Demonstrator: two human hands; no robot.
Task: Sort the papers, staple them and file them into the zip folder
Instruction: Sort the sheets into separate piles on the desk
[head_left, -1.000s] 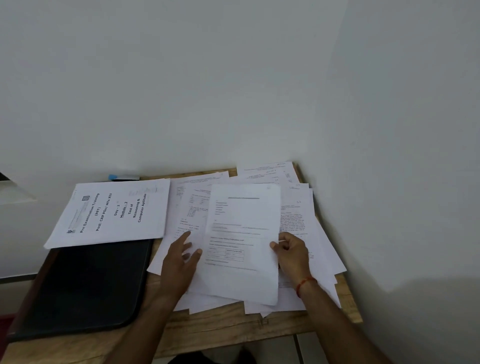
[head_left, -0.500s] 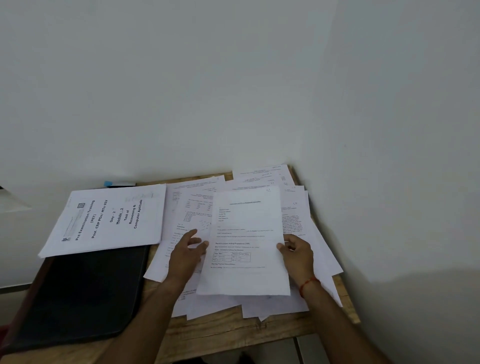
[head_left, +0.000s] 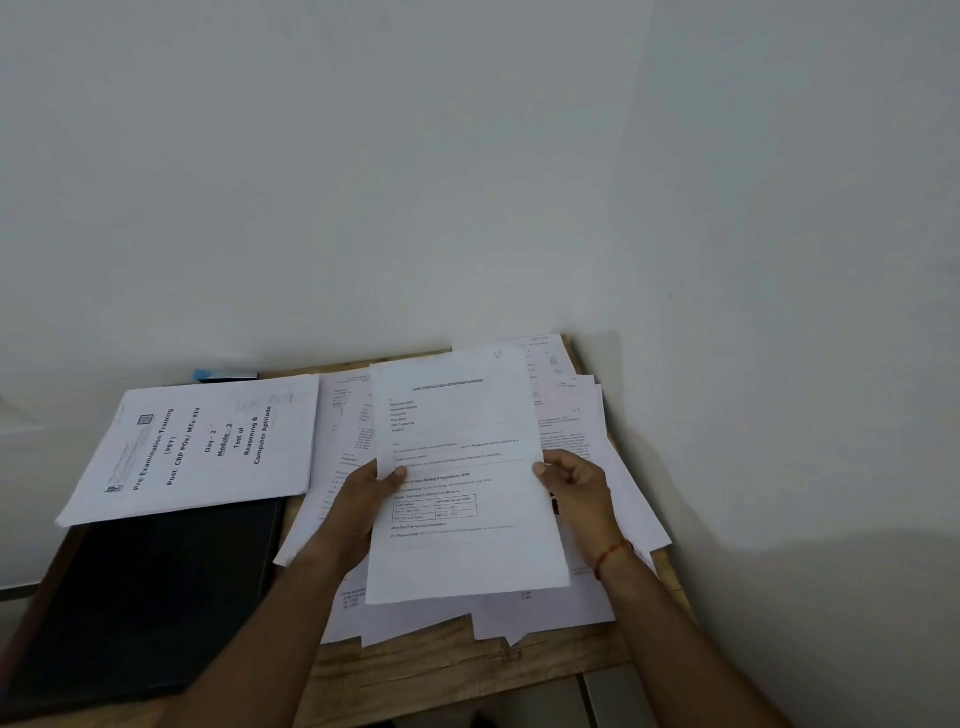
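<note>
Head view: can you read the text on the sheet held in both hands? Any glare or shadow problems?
Head view: the light is dim and flat, with no glare. The held sheet has soft body text that is mostly unreadable. The bold title on the booklet at left reads fine. A soft shadow sits low on the right wall.

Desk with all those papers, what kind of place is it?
Probably a study or office corner: a wooden desk against plain walls, printed papers spread over it, a black folder beside them.

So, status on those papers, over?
Left hand and right hand hold one printed sheet by its sides. Loose papers spread beneath. Zip folder at left, booklet overlapping it.
</note>
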